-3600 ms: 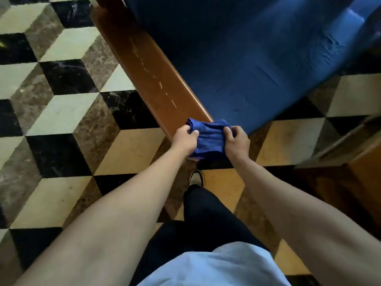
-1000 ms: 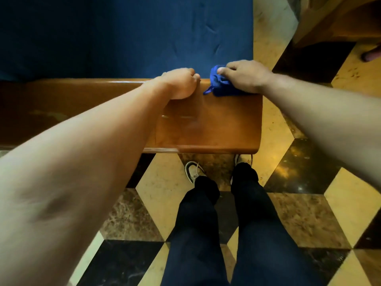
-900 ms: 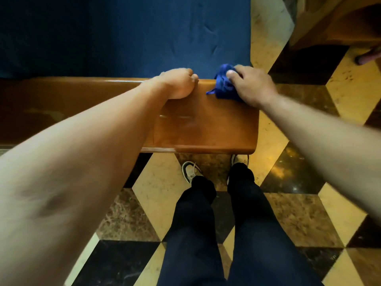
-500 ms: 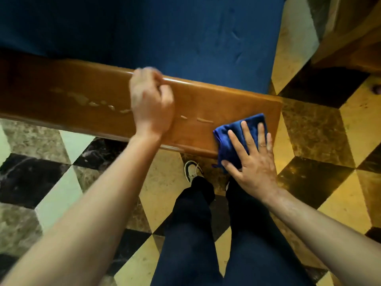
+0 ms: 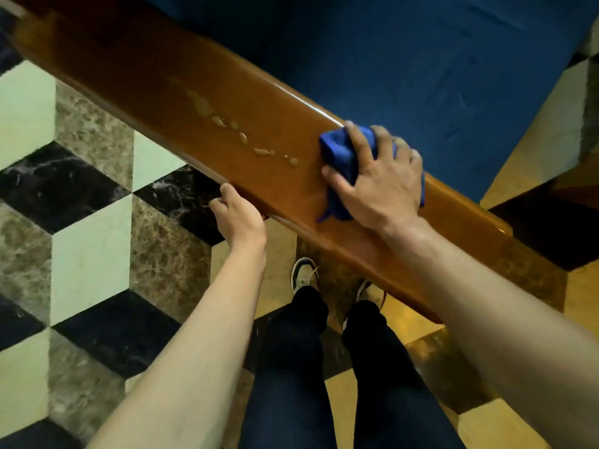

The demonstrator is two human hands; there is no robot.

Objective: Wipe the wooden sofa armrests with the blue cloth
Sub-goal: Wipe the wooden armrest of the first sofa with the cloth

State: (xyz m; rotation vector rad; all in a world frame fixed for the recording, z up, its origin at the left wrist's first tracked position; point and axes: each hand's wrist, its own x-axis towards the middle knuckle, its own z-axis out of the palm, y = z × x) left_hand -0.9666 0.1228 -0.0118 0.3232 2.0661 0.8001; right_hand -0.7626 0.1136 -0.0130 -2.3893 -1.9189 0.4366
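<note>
1. Two hands on the job, and we've got the wooden armrest (image 5: pixel 265 147) running corner to corner across our view.
2. Our right hand (image 5: pixel 379 183) is pressed down on the blue cloth (image 5: pixel 337 153), fingers spread and clamped over it, on top of the armrest.
3. Just beside the cloth, a trail of pale droplets (image 5: pixel 240 134) sits on the armrest's top.
4. Our left hand (image 5: pixel 238 215) grips the armrest's near edge, fingers curled under it.
5. Beyond the armrest lies the blue seat cushion (image 5: pixel 421 59).
6. Below the armrest, our shoes (image 5: pixel 303 277) stand on the checkered floor (image 5: pixel 90 196).
</note>
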